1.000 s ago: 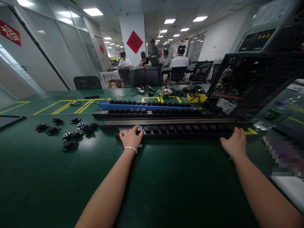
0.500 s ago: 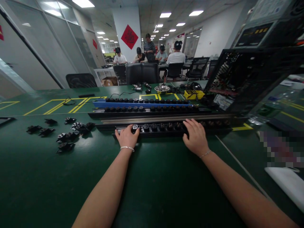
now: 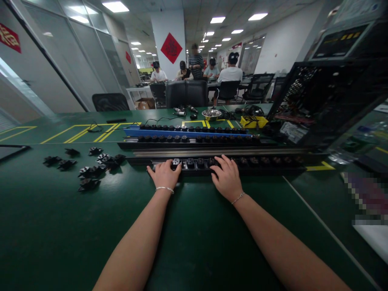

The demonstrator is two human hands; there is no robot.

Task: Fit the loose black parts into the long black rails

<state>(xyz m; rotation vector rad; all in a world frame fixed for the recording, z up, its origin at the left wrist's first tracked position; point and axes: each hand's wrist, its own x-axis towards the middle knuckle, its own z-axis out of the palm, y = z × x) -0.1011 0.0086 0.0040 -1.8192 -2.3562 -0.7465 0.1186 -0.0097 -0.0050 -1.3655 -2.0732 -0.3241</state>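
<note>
A long black rail [image 3: 194, 171] fitted with a row of round black socket modules [image 3: 201, 163] lies across the table in front of me. At the rail's left end, my left hand [image 3: 165, 176] has its fingers and thumb closed over it, beside the leftmost visible socket module. My right hand [image 3: 227, 178] rests over the middle of the same row with its fingers apart, covering some modules. To the left, several loose black modules [image 3: 91, 171] lie scattered. Behind the front rail are a metallic strip [image 3: 188, 152], another black rail with modules, and a blue rail [image 3: 169, 132].
A metal bowl [image 3: 211, 114] and a yellow tray [image 3: 254, 121] with cables stand farther back. An open computer case [image 3: 315, 101] rises at the right, near a plastic bottle [image 3: 348, 141]. Several people sit or stand at a distant table.
My right hand has slid left along the rail, closer to my left hand. The left hand stays at the rail's left end. The view has turned slightly left.
</note>
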